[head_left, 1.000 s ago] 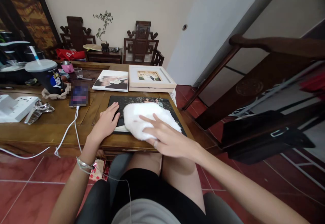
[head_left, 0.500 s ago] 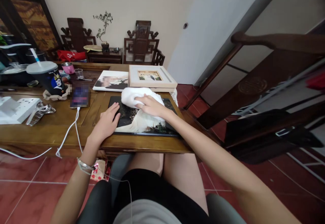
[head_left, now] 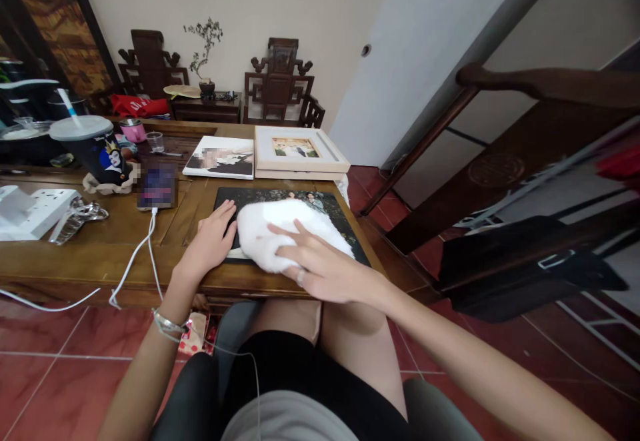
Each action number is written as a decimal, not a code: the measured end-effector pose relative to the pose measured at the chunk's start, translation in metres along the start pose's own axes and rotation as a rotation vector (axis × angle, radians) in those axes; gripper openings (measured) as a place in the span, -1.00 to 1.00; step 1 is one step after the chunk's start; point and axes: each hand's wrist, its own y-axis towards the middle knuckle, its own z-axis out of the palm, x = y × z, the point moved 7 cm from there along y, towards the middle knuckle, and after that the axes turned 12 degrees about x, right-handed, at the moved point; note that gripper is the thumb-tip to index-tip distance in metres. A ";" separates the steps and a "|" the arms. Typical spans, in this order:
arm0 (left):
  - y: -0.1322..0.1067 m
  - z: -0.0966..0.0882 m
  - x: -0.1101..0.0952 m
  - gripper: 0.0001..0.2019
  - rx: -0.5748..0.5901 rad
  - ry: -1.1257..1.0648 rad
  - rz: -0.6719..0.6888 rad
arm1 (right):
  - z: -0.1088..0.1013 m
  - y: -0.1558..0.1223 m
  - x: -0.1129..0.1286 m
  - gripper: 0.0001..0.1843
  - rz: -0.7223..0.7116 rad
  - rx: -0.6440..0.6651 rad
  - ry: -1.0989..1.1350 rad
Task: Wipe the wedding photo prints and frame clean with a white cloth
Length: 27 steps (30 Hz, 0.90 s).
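A dark photo print (head_left: 345, 227) lies flat at the near edge of the wooden table (head_left: 100, 254). A white cloth (head_left: 270, 231) is spread on it. My right hand (head_left: 320, 267) presses flat on the near part of the cloth, fingers stretched out, a ring on one finger. My left hand (head_left: 210, 241) rests flat on the print's left edge, fingers extended, holding it down. A bracelet sits on my left wrist.
Behind the print lie a canvas photo (head_left: 220, 158) and a white framed photo (head_left: 296, 151). A phone (head_left: 157, 186) with a white cable, a dark lidded cup (head_left: 95, 147), a white power strip (head_left: 35, 211) and a small glass stand on the left. A dark wooden stair rail (head_left: 525, 84) rises on the right.
My right hand slid the cloth from the print's near side to its far edge, then back toward me. My left hand stayed in place.
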 end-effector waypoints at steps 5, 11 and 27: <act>-0.001 -0.001 -0.002 -0.52 -0.002 0.003 -0.005 | -0.001 -0.038 0.004 -0.80 0.002 0.096 0.185; 0.000 0.000 0.001 -0.52 0.001 -0.016 -0.001 | -0.007 -0.023 -0.073 -0.76 0.250 -0.066 0.224; -0.014 -0.030 -0.008 -0.42 -0.306 -0.248 0.096 | -0.002 0.056 0.009 -0.68 -0.124 -0.011 0.030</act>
